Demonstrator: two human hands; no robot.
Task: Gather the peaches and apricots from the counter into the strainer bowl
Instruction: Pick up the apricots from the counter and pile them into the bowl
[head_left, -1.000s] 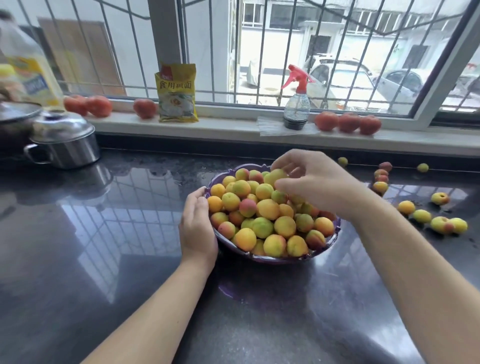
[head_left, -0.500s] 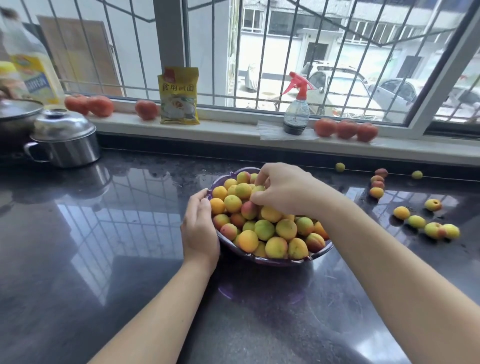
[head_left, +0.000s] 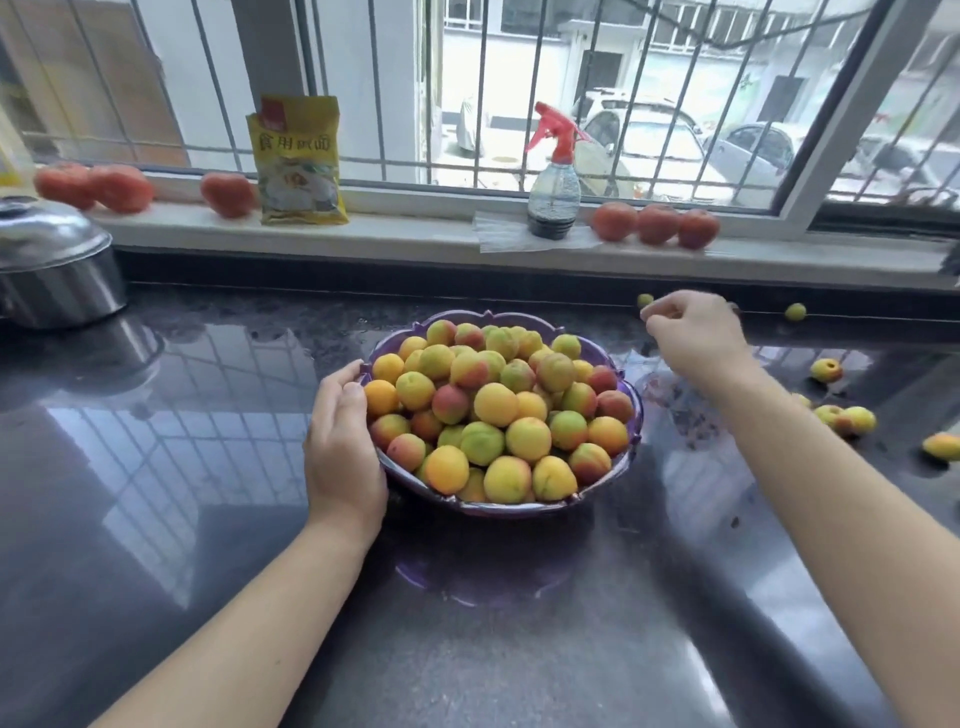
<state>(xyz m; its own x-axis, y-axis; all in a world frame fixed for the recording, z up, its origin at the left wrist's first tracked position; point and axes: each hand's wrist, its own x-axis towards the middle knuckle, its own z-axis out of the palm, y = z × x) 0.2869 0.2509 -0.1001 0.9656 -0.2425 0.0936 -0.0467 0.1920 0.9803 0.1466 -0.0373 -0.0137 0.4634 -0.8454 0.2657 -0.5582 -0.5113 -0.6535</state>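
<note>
Right hand (head_left: 693, 338) left strainer bowl (head_left: 626, 387), loosely curled, empty; left hand (head_left: 343, 447) cups rim.

The yellow packet (head_left: 300, 161) on the windowsill bears dark Chinese characters, "食用" readable, the rest blurred.

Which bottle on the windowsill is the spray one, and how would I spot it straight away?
Look along the white windowsill behind the dark counter, to the right of the yellow packet. The spray bottle stands upright on a clear sheet, just left of three red tomatoes. It alone has a red trigger top on a clear body with dark liquid.
</note>
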